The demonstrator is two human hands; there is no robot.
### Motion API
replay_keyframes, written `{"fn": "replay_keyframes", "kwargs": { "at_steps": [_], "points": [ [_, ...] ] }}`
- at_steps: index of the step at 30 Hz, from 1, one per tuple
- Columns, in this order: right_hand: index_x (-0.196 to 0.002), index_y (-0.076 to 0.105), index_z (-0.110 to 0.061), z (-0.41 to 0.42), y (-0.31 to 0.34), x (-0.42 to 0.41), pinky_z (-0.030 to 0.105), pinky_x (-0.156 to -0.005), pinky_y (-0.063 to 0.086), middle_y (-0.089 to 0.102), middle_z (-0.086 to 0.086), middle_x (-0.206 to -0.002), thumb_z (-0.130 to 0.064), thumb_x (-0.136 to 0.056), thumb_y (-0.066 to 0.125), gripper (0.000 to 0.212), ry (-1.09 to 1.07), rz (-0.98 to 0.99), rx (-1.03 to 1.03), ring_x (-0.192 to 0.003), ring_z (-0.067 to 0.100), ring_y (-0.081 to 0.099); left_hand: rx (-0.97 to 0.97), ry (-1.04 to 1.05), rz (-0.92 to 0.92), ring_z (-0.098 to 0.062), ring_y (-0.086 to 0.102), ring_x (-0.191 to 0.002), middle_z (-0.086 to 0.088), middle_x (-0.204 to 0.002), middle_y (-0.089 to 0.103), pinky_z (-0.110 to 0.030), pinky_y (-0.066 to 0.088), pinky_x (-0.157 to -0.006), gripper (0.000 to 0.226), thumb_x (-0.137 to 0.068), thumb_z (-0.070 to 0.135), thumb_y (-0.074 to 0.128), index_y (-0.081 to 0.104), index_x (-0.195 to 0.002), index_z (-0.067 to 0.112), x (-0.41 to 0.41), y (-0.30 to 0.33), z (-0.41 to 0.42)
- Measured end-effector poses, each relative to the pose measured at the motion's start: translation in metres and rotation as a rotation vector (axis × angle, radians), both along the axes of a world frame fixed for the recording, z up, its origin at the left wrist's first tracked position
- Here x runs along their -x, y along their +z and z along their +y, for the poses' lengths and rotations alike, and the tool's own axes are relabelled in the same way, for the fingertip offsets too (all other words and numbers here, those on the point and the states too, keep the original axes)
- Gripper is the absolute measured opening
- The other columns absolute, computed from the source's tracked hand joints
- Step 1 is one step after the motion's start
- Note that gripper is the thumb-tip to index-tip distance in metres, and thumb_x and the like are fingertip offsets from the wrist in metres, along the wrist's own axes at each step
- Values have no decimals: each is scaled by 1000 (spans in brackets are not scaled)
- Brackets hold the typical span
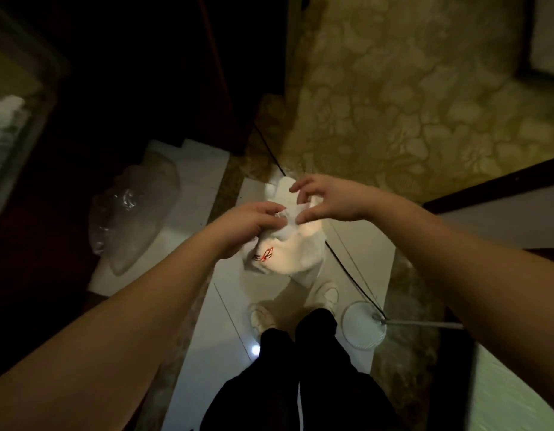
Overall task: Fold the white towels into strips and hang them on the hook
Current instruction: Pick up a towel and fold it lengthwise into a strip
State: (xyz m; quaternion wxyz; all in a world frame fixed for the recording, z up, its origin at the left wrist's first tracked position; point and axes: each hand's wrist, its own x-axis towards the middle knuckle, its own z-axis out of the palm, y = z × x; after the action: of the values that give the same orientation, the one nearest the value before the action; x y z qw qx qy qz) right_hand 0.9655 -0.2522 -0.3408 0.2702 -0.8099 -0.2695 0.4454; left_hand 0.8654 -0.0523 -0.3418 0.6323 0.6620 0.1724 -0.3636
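Head view, looking down past both forearms. A white towel (288, 247) hangs in the air in front of the person, above a pale tiled floor (213, 306). The left hand (253, 222) grips the bunched top edge, fingers curled round the cloth. The right hand (325, 200) meets the same edge just beside it; its thumb and curled fingers appear to pinch a fold, though the exact contact is partly hidden by the cloth. The towel bears a small red embroidered mark (264, 254) on its lower left part.

Handling: the towel is light, soft and limp; it sags and creases under its own weight and keeps no shape unless held taut. It is not fragile and unlikely to slip from a firm pinch. The best hold is probably at two corners of one edge, hands drawn apart, so that the cloth falls flat for folding lengthwise into a strip.

Surroundings: a clear plastic bag (135, 216) lies on the floor to the left; a black cable (350, 272) runs across the tiles to a round white fan base (364, 326). Dark trousers (300, 368) and pale shoes (327, 293) show below. No hook is visible.
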Motion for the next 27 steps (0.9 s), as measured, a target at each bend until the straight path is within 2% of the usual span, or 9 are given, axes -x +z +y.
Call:
{"fn": "replay_keyframes", "kwargs": {
  "at_steps": [4,7,9,12,14,18,21,24,27],
  "points": [
    [-86,57,-41,21,79,15,32,-93,46,60,-7,-127,-44,-87,75,18,78,-137,34,-110,14,56,-46,3,-82,-16,64,-73,-2,-80,72,-30,46,-72,18,-94,4,60,72,-95,17,23,71,19],
    [-81,54,-35,33,134,29,29,-69,44,61,-9,-88,-43,-91,71,21,51,-261,18,-81,11,56,-130,3,-142,-28,61,-83,-12,-91,70,-38,47,-77,9,-92,14,69,72,-100,14,42,118,34],
    [-78,50,-36,41,170,50,25,-59,37,54,-12,-79,-40,-95,67,25,77,-360,-12,-72,7,51,-300,-85,-227,-24,70,-83,1,-87,75,-34,52,-75,9,-86,24,78,71,-92,22,60,151,43],
    [-89,52,-30,51,201,69,22,-56,34,52,-15,-79,-39,-99,60,16,151,-505,-29,-70,3,49,-699,-325,-307,-2,60,-65,16,-71,63,-21,39,-54,26,-79,47,79,59,-72,34,77,179,56],
    [-93,50,-27,51,223,84,23,-53,31,49,-13,-75,-41,-100,59,18,160,-593,-55,-65,3,46,-852,-355,-283,-3,56,-60,14,-67,61,-24,33,-51,35,-76,56,78,57,-67,30,99,195,69],
    [-91,48,-27,45,258,102,26,-52,32,47,-11,-70,-44,-96,63,24,209,-709,-95,-62,10,45,-1007,-326,-209,-19,48,-53,-2,-59,51,-32,27,-53,57,-70,67,76,57,-64,14,154,218,85],
    [-91,51,-28,38,274,125,26,-54,36,52,-6,-72,-48,-92,68,26,319,-774,-88,-65,14,50,-1083,-266,-228,-19,55,-57,-2,-63,57,-32,35,-54,53,-77,63,73,60,-68,13,199,236,91],
    [-99,64,-20,29,288,158,26,-61,39,55,-1,-85,-44,-93,69,25,466,-876,-122,-72,16,52,-1197,-223,-237,-19,61,-65,-3,-70,62,-33,42,-59,48,-84,61,67,62,-73,15,251,250,89],
    [-102,71,-10,19,309,194,18,-58,27,50,-1,-100,-43,-95,67,33,563,-993,-118,-74,12,46,-1280,-177,-261,-18,52,-59,-2,-64,53,-32,34,-54,49,-86,58,66,52,-65,17,301,261,83]
  ]
}}
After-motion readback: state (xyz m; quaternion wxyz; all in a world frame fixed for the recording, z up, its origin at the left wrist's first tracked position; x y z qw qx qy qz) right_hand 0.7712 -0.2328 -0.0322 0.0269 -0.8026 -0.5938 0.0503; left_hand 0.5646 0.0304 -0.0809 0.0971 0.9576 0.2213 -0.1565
